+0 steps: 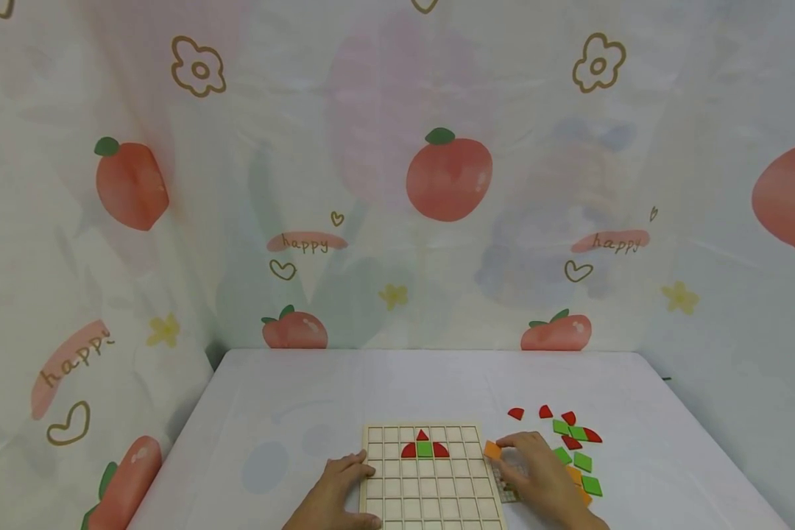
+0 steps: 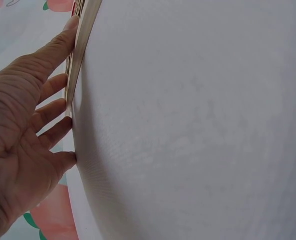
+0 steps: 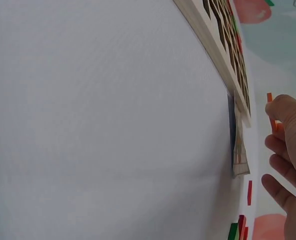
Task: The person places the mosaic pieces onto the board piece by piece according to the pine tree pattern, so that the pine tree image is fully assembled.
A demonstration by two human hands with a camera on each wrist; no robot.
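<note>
A wooden grid board (image 1: pixel 449 487) lies on the white table. On it, a green square tile (image 1: pixel 425 449) sits between two red quarter-round tiles (image 1: pixel 408 450), with a red triangle tile (image 1: pixel 422 435) just above. My left hand (image 1: pixel 334 492) touches the board's left edge with fairly straight fingers, spread along the side in the left wrist view. Beyond the board's right edge, my right hand (image 1: pixel 536 475) pinches an orange square tile (image 1: pixel 492 450) between thumb and fingertip. In the right wrist view that orange tile (image 3: pixel 270 107) is seen edge-on.
Loose red, green (image 1: pixel 583 462) and orange tiles lie right of the board, some partly behind my right hand. A small card with a printed grid (image 1: pixel 507 493) sits beside the board, partly covered by that hand. Patterned cloth walls (image 1: pixel 450 294) enclose the table.
</note>
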